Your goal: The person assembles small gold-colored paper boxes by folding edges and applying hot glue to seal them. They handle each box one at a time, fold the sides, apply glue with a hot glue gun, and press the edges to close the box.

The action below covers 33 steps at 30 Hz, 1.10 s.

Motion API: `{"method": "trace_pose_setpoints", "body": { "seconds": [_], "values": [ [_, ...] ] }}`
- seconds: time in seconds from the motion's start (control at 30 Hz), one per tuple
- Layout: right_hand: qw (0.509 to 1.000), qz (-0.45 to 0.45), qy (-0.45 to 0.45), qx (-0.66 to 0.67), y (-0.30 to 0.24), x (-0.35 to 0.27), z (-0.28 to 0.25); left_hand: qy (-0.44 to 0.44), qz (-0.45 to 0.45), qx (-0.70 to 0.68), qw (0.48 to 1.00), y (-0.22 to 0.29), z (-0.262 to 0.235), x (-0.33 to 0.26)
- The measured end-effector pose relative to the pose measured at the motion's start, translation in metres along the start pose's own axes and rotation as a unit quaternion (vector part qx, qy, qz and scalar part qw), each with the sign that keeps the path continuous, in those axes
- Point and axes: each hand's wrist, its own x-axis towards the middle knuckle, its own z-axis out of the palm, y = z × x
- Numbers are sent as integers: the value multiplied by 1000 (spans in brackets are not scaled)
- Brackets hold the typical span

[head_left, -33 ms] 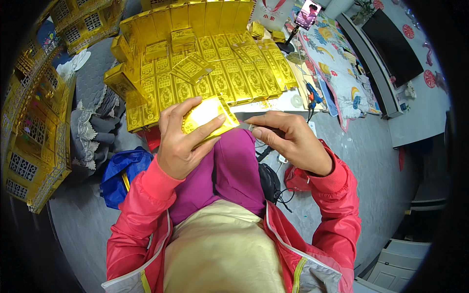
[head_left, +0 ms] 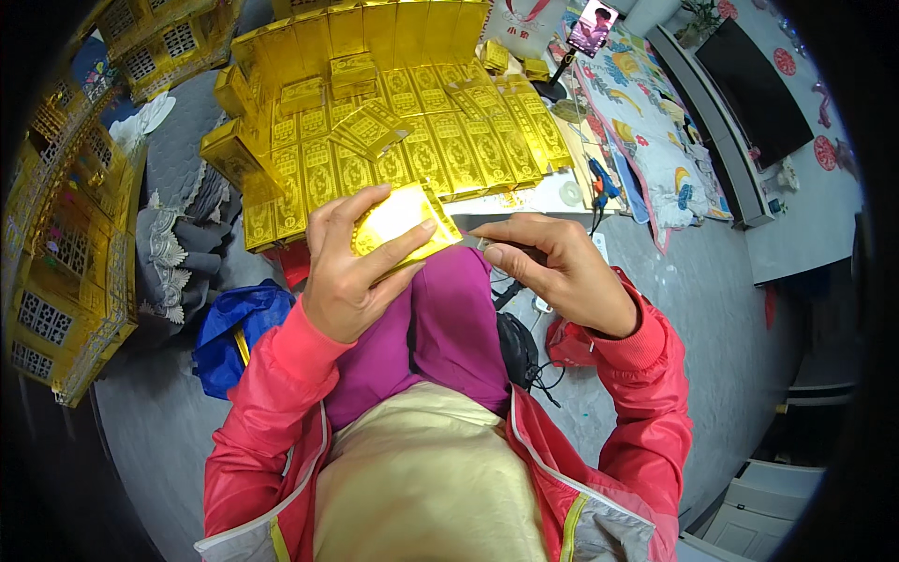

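My left hand (head_left: 351, 262) is closed around a shiny gold foil box (head_left: 398, 220), thumb along its near side and fingers at its far side. The box is tilted above my knees, its right end toward my other hand. Just right of it, my right hand (head_left: 552, 262) pinches a small, thin, partly clear piece between thumb and forefinger, too small to name. It is apart from the box or barely reaches it; I cannot tell which. Beyond both hands, rows of gold foil boxes (head_left: 459, 150) cover a table, with flat gold sheets (head_left: 373, 129) on top.
Gold model buildings (head_left: 56, 281) stand at the left beside a grey quilted cover (head_left: 183, 140). A blue bag (head_left: 239, 337) lies on the floor. Right of the boxes are a blue glue gun (head_left: 601, 183), a tape roll (head_left: 569, 194) and a phone on a stand (head_left: 592, 28).
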Motion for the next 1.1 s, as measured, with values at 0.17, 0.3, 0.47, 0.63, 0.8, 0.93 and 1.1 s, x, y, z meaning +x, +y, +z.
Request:
{"method": "trace_pose_setpoints", "body": {
  "seconds": [0.17, 0.3, 0.47, 0.63, 0.8, 0.93, 1.1],
  "values": [
    [1000, 21, -8, 11, -1, 1, 2, 4, 17, 3, 1000, -3, 2, 0],
    [1000, 27, -5, 10, 0, 0, 2, 3, 13, 6, 1000, -4, 3, 0],
    [1000, -10, 18, -6, 1, 0, 6, 13, 14, 18, 1000, -4, 4, -1],
    [997, -45, 59, 9, 2, 0, 14, 24, 24, 41, 999, -3, 2, -2],
    [989, -71, 123, -27, 2, -4, 27, 40, 8, 49, 998, 1, 1, -3],
    [984, -63, 164, -43, 2, -3, 38, 59, -18, 46, 997, 3, 5, -4],
    [987, -51, 152, -24, 3, 3, 39, 50, -38, 24, 998, 1, 6, -6]
  ]
}}
